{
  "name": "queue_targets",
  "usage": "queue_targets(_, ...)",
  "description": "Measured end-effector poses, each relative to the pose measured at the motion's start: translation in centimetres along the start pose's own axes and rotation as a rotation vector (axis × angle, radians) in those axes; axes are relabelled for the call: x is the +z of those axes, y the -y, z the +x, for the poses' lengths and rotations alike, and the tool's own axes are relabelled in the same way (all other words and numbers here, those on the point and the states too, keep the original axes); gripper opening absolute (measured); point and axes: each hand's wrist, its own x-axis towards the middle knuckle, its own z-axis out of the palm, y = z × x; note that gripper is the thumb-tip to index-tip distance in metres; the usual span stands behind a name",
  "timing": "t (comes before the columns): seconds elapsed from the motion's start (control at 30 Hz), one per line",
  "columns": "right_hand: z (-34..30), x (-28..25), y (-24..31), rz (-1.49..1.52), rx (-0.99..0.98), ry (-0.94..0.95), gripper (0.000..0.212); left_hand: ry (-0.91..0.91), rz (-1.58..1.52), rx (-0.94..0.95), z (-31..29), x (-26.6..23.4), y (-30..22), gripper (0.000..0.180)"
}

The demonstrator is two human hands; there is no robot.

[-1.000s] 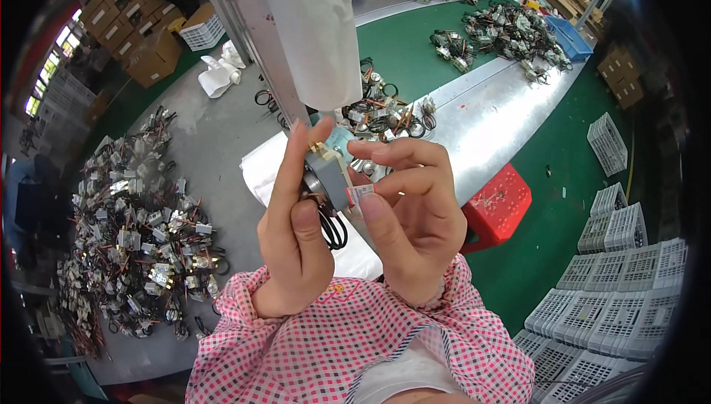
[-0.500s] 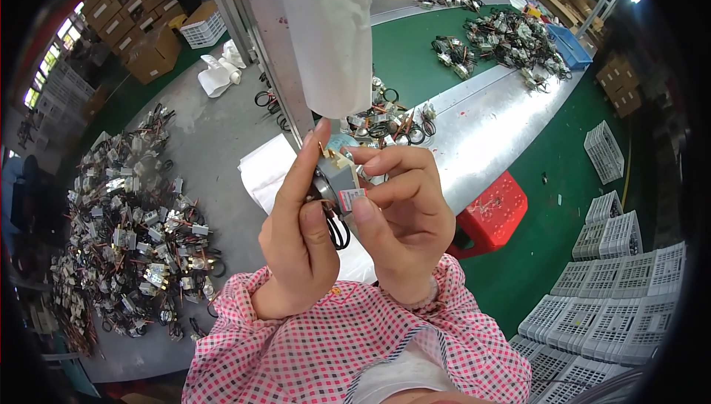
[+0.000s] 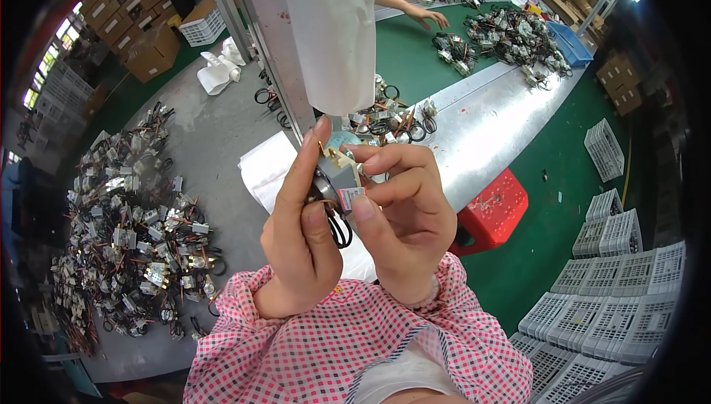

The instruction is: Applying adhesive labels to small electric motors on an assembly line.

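Both hands hold one small thermostat in front of my chest. The thermostat (image 3: 343,179) has a grey body, brass terminals on top, a red-and-white label and a coiled black tube hanging below. My left hand (image 3: 298,237) grips its left side, with the index finger stretched up along it and the thumb lower down. On the right, the fingertips and thumb of my right hand (image 3: 409,219) pinch its edge beside the label. The palm side of the part is partly hidden by my fingers.
A big heap of similar parts (image 3: 141,234) covers the grey table's left. A white hanging sleeve (image 3: 337,41) and a metal post stand just beyond my hands. More parts lie behind. A red stool (image 3: 495,211) and stacked grey crates (image 3: 615,293) are at right; a co-worker's hand (image 3: 428,17) reaches over the far belt.
My hands and the thermostat stay almost in place. At the far belt, the co-worker's arm has reached further out to the right, toward the parts there.
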Motion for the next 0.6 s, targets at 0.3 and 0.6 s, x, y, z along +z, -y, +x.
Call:
queue_targets(0.3,0.13,-0.01,-0.17,-0.065,-0.021,0.019,0.013,-0.01,0.04,0.027,-0.04,-0.05,0.19,0.041)
queue_targets(0.6,0.04,0.07,-0.11,-0.062,-0.02,-0.002,0.012,-0.016,0.042,0.039,-0.01,-0.02,0.12,0.041)
